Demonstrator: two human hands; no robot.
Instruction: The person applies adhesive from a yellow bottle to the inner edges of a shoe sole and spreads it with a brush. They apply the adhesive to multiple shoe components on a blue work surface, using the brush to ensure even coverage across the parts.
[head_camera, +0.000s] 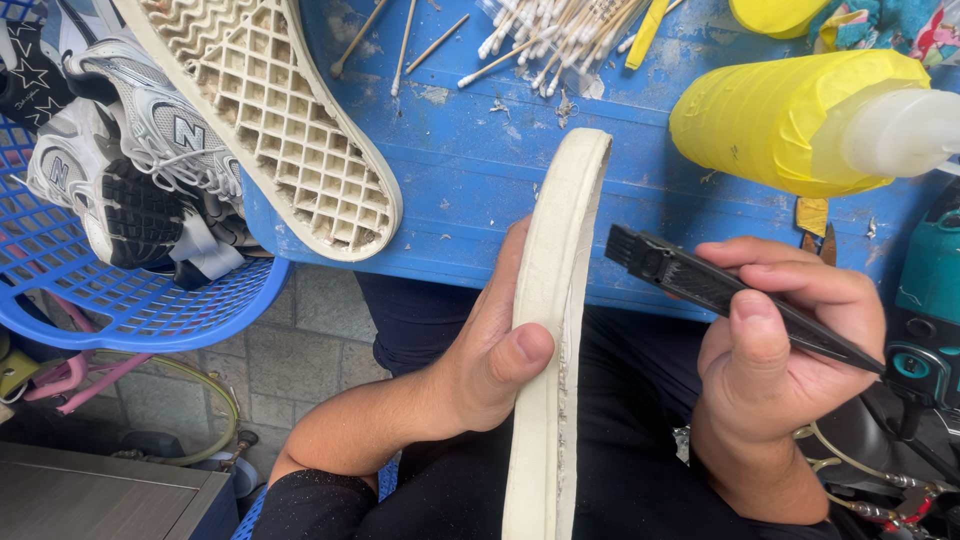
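Note:
My left hand grips a cream rubber shoe sole held on edge, its narrow rim facing up and its far end over the blue table. My thumb presses on the sole's side. My right hand holds a small black brush by its handle, bristle end pointing left, a short gap from the sole's rim. Both hands are over my lap in dark trousers.
A second cream sole with a waffle tread lies upside down on the blue table. Cotton swabs, a yellow-wrapped bottle, a blue basket with grey sneakers, and a teal tool surround me.

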